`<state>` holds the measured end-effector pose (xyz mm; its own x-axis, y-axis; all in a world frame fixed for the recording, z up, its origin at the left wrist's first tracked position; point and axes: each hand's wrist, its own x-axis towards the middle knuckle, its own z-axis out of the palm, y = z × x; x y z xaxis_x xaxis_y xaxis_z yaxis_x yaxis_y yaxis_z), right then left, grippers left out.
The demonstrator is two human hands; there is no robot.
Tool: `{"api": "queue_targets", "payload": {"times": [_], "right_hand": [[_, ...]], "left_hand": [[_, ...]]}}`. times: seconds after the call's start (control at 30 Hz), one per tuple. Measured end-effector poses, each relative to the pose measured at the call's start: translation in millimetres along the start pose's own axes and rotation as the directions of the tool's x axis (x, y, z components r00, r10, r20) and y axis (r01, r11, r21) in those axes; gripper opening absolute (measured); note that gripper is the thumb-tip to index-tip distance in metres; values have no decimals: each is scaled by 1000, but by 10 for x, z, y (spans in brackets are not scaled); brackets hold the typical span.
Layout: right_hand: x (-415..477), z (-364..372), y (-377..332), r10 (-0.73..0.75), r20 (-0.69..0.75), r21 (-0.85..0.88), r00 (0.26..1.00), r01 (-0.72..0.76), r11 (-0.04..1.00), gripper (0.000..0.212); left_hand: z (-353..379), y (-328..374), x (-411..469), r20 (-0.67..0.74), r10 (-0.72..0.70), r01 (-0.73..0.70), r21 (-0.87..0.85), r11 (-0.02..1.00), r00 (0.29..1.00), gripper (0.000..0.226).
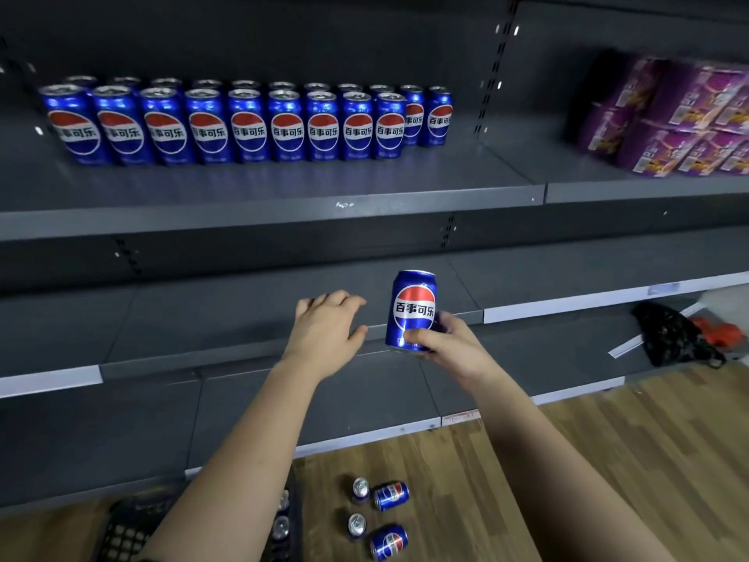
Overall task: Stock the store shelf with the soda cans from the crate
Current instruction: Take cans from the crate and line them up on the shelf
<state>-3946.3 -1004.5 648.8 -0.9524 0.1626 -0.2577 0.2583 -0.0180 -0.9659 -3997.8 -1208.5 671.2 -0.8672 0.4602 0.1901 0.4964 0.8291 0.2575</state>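
With right hand [441, 342], grips upright soda can [413, 306] near its base (left hand [324, 326] loose, empty, beside), below right end of stocked row [247, 127].

wood-plank floor [668, 440] at btm, purple boxes [681, 119] upper rt, black mesh bag [673, 338] mid rt

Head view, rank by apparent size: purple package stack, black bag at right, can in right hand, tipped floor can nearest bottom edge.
1. purple package stack
2. black bag and held can: too close to call
3. tipped floor can: smallest, but farther from the camera than the held can
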Motion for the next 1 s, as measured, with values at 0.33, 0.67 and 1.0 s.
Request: {"api": "queue_targets", "payload": {"times": [0.33,0.67,1.0], "right_hand": [[650,-214,-788,-165,-49,-35,985,163,986,40],[1356,-695,-1627,-323,-61,-38,944,321,946,46],[2097,-1224,-2067,-318,55,-197,946,323,926,43]], "left_hand": [[-271,-31,838,-105,81,-77,39,996,991,41],[-431,242,1731,-252,121,-98,99,990,960,39],[-314,657,2509,-278,-65,96,99,990,958,41]]}}
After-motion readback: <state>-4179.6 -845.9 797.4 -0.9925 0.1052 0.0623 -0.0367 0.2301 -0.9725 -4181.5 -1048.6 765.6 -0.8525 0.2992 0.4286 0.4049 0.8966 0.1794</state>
